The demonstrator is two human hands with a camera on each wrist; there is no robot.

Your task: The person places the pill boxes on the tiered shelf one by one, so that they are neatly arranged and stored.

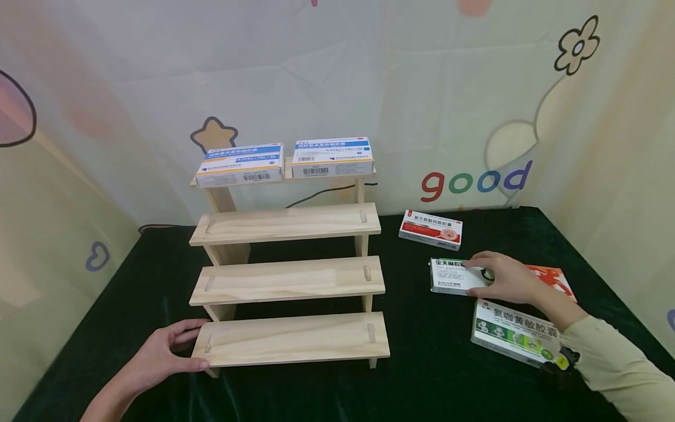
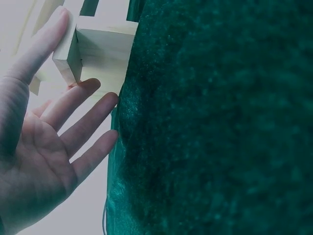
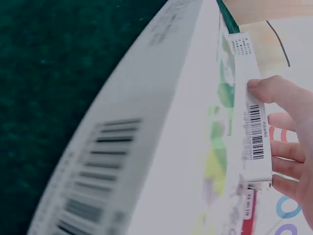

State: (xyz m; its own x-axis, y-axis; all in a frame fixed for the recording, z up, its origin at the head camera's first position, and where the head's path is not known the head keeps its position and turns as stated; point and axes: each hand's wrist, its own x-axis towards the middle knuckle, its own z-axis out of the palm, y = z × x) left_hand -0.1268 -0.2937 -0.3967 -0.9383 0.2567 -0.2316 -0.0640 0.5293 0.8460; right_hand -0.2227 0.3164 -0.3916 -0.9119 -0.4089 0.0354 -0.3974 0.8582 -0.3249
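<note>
My left hand (image 1: 164,354) is at the left end of a wooden stepped stand's lowest board (image 1: 295,340). Thumb and index finger pinch that board end in the left wrist view, the other fingers stretched out. On the right, my right hand (image 1: 503,278) grips a white and green medicine box (image 1: 448,278), thumb on the near side and fingers across the far one. Part of the box is hidden under the hand. Just in front lies a larger green and white medicine box (image 1: 517,334), which fills much of the right wrist view.
Two blue and white medicine boxes (image 1: 242,164) lie side by side on the top board. A red and white box (image 1: 431,230) is farther back on the dark green cloth (image 1: 422,375). An orange-red box (image 1: 554,278) shows behind the right wrist. A printed curtain (image 1: 327,88) hangs behind.
</note>
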